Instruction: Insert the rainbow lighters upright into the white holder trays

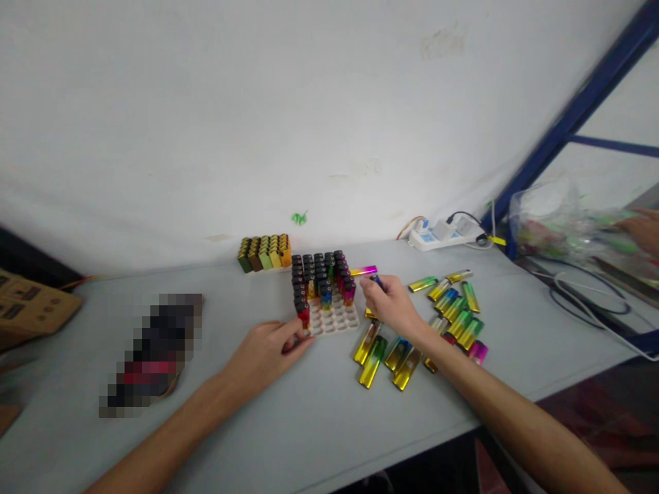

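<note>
A white tray with round holes (334,320) stands in the middle of the table, its back and left rows filled with upright black-topped lighters (314,264). My left hand (275,346) grips the tray's front left corner, thumb and fingers closed beside a red lighter (303,317). Just right of the tray, my right hand (390,300) is closed around a lighter (376,280), of which only a dark blue end shows. Shiny lighter-sized pieces in gold, green, blue and pink (458,309) lie scattered under and around my right forearm.
A block of gold-topped cases (265,252) stands against the wall at the back left. A white power strip (445,235) with cables lies at the back right. Further left are a blurred-out dark object (154,350) and a cardboard box (36,309). Another person's hand (641,230) shows at far right.
</note>
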Demonstrator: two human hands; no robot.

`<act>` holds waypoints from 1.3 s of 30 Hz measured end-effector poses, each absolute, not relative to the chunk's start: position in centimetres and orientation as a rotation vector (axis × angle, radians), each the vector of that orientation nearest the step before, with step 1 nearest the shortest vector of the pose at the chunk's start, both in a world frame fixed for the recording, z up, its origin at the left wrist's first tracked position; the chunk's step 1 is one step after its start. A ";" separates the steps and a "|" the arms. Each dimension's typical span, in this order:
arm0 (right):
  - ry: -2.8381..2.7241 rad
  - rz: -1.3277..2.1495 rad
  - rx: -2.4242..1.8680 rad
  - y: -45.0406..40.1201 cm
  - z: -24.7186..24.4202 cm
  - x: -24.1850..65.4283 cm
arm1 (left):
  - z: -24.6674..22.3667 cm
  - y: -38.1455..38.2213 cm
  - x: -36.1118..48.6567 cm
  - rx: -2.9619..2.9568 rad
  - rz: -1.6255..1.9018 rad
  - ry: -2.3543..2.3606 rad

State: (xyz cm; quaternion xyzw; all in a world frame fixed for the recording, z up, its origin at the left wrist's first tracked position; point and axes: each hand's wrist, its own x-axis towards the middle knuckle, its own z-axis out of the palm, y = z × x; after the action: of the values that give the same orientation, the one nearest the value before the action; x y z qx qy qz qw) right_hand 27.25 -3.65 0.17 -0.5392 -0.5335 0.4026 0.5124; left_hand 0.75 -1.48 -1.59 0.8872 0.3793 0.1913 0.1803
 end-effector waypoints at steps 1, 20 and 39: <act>-1.298 0.959 -1.311 -3.7 0.1 27.2 | -1.6 -1.5 0.8 2.502 0.536 1.075; -1.925 0.521 -1.101 -4.7 5.7 29.1 | -1.1 -1.7 1.0 2.502 0.529 1.057; -2.546 0.134 -1.455 -4.0 7.0 25.4 | -1.7 -1.5 0.9 2.533 0.581 1.007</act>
State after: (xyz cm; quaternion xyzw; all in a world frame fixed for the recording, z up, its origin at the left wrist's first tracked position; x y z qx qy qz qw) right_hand 25.43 -3.98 7.03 -0.4930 -0.8628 0.0453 0.1028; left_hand 0.90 -1.50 -1.71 0.8946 0.3556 0.2052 0.1763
